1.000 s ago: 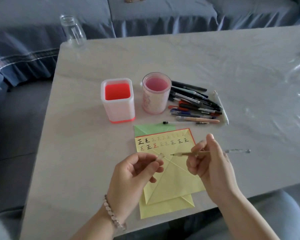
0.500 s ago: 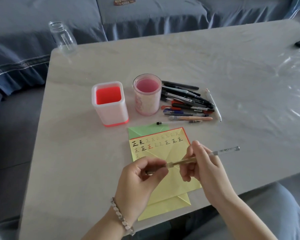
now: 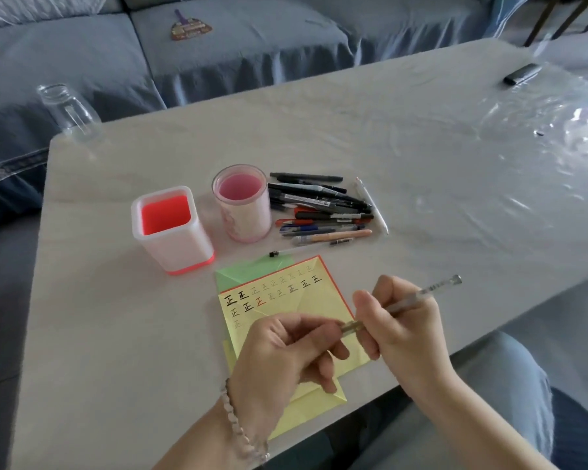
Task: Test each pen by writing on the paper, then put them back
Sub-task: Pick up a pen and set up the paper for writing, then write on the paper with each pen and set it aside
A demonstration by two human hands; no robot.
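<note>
- pen: centre-right of the frame, held level in the air above the lower part of the paper, back end pointing to the upper right. a second ago its tip was bare and well apart from the left hand; now the tip end sits inside the left fingers.
- meaning, as a judgement: this pen has had its test and is being capped; putting it back comes next.
- look of the pen: slim clear barrel, pale yellowish front section, small grey end plug. the cap cannot be made out under the fingers.
- right hand: fingers curled round the middle of the barrel, gripping it.
- left hand: lower centre, thumb and fingertips pinching the tip end; beaded bracelet on the wrist.
- yellow paper: flat under both hands, with rows of small test marks in black, grey and one red along its top; a green sheet shows beneath its upper left corner.
- single pen: lying just above the paper.
- pile of pens: centre, beside the round cup; many seemingly still to put back.
- round pink cup and square holder: side by side, left of the pile, no pens showing.
- table: pale, with a glass jar at its upper left corner.
</note>
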